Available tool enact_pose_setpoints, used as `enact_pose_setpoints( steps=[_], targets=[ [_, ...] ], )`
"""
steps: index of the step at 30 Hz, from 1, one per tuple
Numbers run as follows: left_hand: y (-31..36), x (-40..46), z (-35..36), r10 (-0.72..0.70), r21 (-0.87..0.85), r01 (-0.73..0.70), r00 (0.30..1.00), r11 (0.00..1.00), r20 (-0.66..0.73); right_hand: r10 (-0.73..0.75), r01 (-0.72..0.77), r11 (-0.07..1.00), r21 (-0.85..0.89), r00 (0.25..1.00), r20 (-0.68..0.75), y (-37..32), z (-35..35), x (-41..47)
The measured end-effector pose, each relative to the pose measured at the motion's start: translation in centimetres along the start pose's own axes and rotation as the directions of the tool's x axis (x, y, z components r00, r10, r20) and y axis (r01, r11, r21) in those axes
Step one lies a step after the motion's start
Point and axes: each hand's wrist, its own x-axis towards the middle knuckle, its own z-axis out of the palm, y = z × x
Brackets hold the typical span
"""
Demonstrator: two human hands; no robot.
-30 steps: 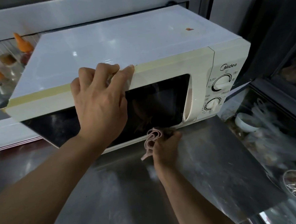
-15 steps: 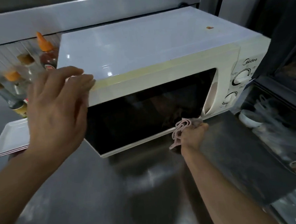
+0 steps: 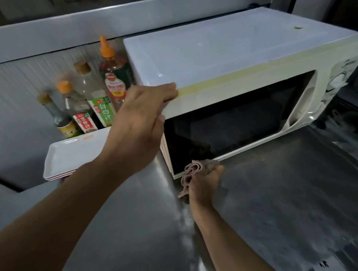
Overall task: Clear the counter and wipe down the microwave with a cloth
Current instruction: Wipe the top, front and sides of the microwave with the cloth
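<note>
Wiping under way along the microwave's bottom front edge.

Right hand (image 3: 204, 183) grips a bunched pink cloth (image 3: 192, 171), pressed where the microwave (image 3: 234, 93) door's lower left corner meets the steel counter (image 3: 284, 202). Well above that grip, the left hand (image 3: 143, 121) clamps the top front left corner, fingers on top, thumb on the front face, apparently steadying it. Beyond the left hand stand sauce bottles (image 3: 99, 94) and stacked white trays (image 3: 73, 155), so clearing looks unfinished; I'd judge the wiping partway, with the top and the dial panel's state impossible to tell.
</note>
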Motion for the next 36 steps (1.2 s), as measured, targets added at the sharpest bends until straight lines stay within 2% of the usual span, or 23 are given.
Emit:
enact_pose_setpoints(
  steps=[4, 7, 10, 14, 17, 19, 21, 23, 27, 30, 36],
  targets=[
    [-0.8, 0.0, -1.1, 0.030, -0.047, -0.027, 0.997, 0.999, 0.074, 0.002, 0.003, 0.991, -0.136, 0.999, 0.036, 0.2, 1.2, -2.6],
    [-1.1, 0.4, -1.7, 0.056, -0.043, -0.051, 0.990, 0.998, 0.129, 0.065, -0.053, 0.994, -0.092, 0.990, 0.127, -0.2, 1.9, -4.7],
    [-1.2, 0.7, -2.2, 0.071, -0.030, -0.066, 0.984, 0.997, 0.166, 0.057, -0.049, 0.997, -0.067, 0.990, 0.133, -1.3, 1.5, -4.8],
    [-1.5, 0.9, -3.0, 0.082, -0.027, -0.078, 0.973, 0.997, 0.218, 0.058, -0.033, 0.994, -0.108, 0.968, 0.242, -2.2, -0.6, -4.9],
    [-1.8, 0.4, -3.8, 0.068, -0.028, -0.063, 0.978, 0.998, 0.200, -0.075, 0.120, 0.977, -0.174, 0.967, 0.245, -3.5, -1.6, -5.7],
    [-2.2, -0.2, -4.3, 0.040, -0.021, -0.037, 0.981, 0.999, 0.191, -0.290, 0.321, 0.937, -0.141, 0.936, 0.199, -5.5, -1.6, -6.5],
    [-2.6, -0.8, -4.8, 0.019, -0.018, -0.016, 0.981, 1.000, 0.194, -0.513, 0.528, 0.841, -0.113, 0.847, 0.137, -7.8, -1.1, -7.0],
    [-2.8, -1.1, -5.2, 0.007, -0.020, -0.004, 0.981, 1.000, 0.194, -0.644, 0.650, 0.753, -0.100, 0.760, 0.087, -9.9, 0.1, -7.1],
    [-2.6, -1.4, -5.0, -0.002, -0.006, 0.003, 0.981, 1.000, 0.193, -0.701, 0.689, 0.698, -0.193, 0.713, 0.011, -11.3, 2.4, -6.3],
    [-2.3, -1.2, -4.4, -0.013, 0.011, 0.012, 0.986, 1.000, 0.166, -0.732, 0.706, 0.655, -0.267, 0.681, 0.006, -8.6, 2.8, -5.6],
    [-1.0, -0.8, -2.7, -0.007, 0.011, 0.006, 0.995, 1.000, 0.099, -0.629, 0.634, 0.704, -0.319, 0.766, 0.135, -1.0, 1.8, -4.8]
  ],
)
